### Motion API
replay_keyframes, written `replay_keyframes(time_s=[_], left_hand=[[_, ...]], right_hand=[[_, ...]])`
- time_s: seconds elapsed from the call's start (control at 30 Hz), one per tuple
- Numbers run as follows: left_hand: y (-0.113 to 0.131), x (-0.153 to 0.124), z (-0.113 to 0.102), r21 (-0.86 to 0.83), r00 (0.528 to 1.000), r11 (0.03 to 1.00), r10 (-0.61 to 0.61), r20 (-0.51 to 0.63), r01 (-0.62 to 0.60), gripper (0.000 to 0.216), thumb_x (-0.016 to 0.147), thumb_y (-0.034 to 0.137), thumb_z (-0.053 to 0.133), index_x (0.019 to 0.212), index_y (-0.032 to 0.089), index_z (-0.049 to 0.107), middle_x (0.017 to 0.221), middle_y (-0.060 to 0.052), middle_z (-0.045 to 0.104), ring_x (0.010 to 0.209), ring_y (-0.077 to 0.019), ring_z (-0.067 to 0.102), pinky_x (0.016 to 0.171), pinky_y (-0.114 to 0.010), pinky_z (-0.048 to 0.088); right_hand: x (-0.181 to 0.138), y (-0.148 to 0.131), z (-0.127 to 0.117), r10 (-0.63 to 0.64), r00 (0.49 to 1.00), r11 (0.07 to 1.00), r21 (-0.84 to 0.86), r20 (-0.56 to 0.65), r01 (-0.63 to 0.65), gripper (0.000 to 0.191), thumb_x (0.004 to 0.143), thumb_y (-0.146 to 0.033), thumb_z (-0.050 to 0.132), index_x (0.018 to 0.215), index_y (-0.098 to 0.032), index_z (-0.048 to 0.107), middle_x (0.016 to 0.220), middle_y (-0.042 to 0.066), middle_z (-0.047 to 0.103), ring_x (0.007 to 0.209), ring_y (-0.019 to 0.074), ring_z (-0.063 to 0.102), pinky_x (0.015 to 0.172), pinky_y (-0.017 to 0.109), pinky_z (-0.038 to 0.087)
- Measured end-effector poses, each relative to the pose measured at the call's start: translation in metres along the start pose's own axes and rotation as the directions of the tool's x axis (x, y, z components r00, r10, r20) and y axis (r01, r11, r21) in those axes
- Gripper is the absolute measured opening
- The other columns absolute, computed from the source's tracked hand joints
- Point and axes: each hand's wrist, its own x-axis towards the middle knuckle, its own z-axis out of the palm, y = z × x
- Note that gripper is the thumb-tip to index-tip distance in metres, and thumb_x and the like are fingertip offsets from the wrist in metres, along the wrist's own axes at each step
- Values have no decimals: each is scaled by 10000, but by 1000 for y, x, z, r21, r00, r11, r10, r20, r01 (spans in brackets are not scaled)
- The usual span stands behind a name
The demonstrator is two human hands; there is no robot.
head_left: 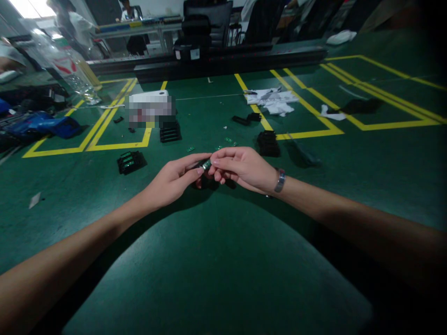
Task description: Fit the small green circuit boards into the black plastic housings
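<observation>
Over the middle of the green table, my left hand (174, 181) is closed around a small dark part with a green circuit board (206, 164) on it. My right hand (242, 167) meets it there, thumb and fingers pinched at the board's right end; the fingers hide much of the part. Several loose green boards (228, 140) lie just beyond the hands. A black slotted holder (130, 162) with green boards in it sits to the left. Farther back is another black slotted holder (170, 133), and a third black holder (268, 143) stands right of my right hand.
Small black pieces (241, 120) and crumpled white paper (272, 98) lie at the back right. A partly blurred-out white box (148, 97), a clear bottle (68, 67) and a blue item (52, 124) are at the left. A long black rail (230, 63) crosses behind; people are beyond.
</observation>
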Motion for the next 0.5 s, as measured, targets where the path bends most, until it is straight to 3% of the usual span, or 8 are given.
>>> replay_keyframes(time_s=[0.5], left_hand=[[0, 0, 0, 32, 1000, 999, 2, 1, -2, 367, 1024, 322, 524, 1355, 169, 571, 923, -44, 700, 741, -126, 631, 666, -224, 501]], right_hand=[[0, -1, 1, 0, 1000, 1000, 3, 0, 0, 131, 786, -200, 801, 823, -140, 691, 775, 82, 743, 639, 135, 689, 547, 218, 549]])
